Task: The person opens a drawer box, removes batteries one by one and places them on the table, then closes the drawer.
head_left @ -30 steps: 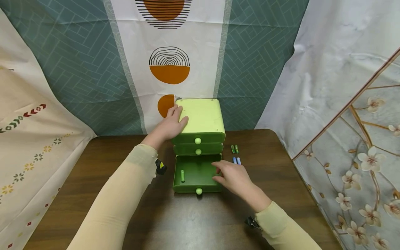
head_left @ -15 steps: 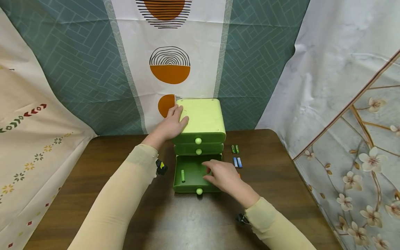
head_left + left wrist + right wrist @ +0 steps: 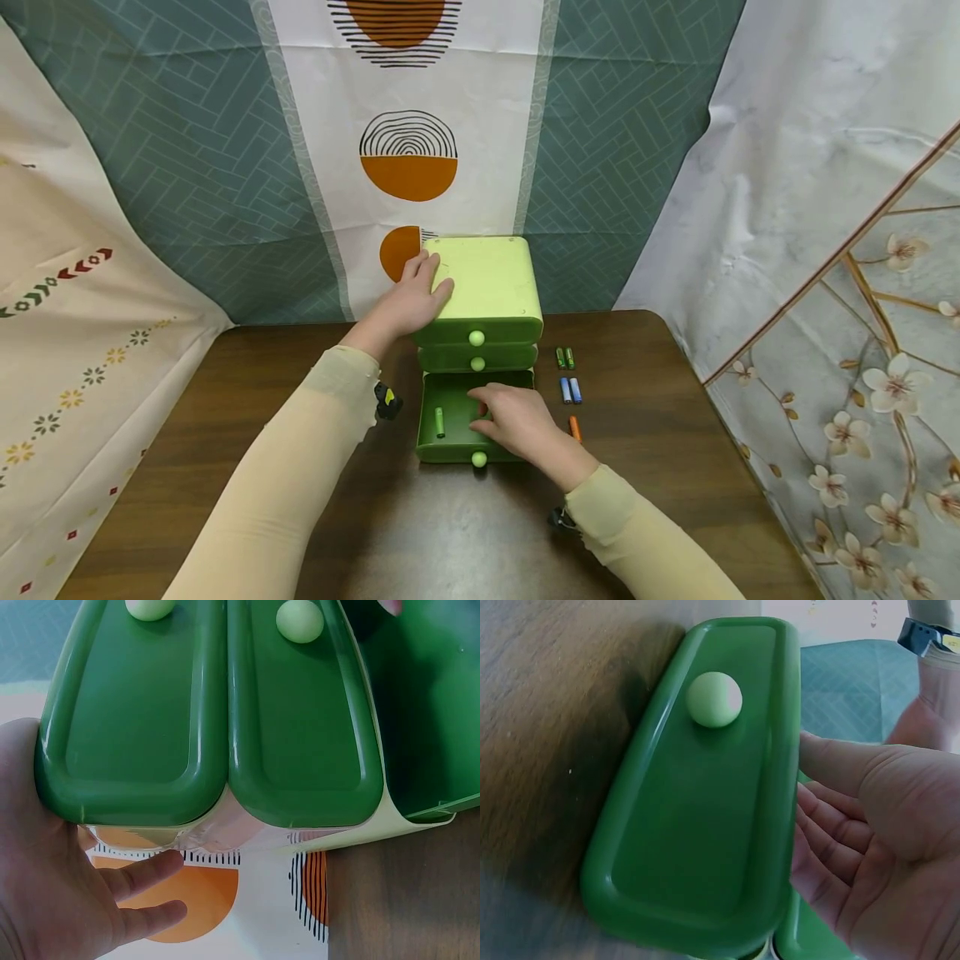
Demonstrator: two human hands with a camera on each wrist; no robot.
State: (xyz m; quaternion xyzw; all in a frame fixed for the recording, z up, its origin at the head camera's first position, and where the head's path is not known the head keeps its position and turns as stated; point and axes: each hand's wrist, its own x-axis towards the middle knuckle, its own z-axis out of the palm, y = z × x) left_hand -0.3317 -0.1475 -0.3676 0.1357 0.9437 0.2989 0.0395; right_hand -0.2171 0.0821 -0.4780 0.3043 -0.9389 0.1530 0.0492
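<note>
In the head view, my left hand (image 3: 408, 304) rests on the top left edge of a small green drawer cabinet (image 3: 487, 279), fingers spread. The left wrist view shows two of its fingers (image 3: 146, 874) extended past the cabinet's side. The bottom drawer (image 3: 442, 452) is pulled out, with a green battery (image 3: 439, 422) lying at its left. My right hand (image 3: 517, 421) hovers over that drawer's right half, thumb and fingers apart, with nothing visible between them. In the right wrist view, the drawer front (image 3: 690, 802) hides the fingertips.
Two closed drawers sit above, each with a round knob (image 3: 476, 337). On the table (image 3: 360, 525), right of the cabinet, lie two green batteries (image 3: 565, 358), two blue batteries (image 3: 570, 390) and an orange battery (image 3: 575, 428). Patterned cloths (image 3: 615, 167) hang around the table.
My right hand has moved left, from the drawer's right edge to over its inside, uncovering the blue batteries and the orange one. My left hand and the battery in the drawer stay put.
</note>
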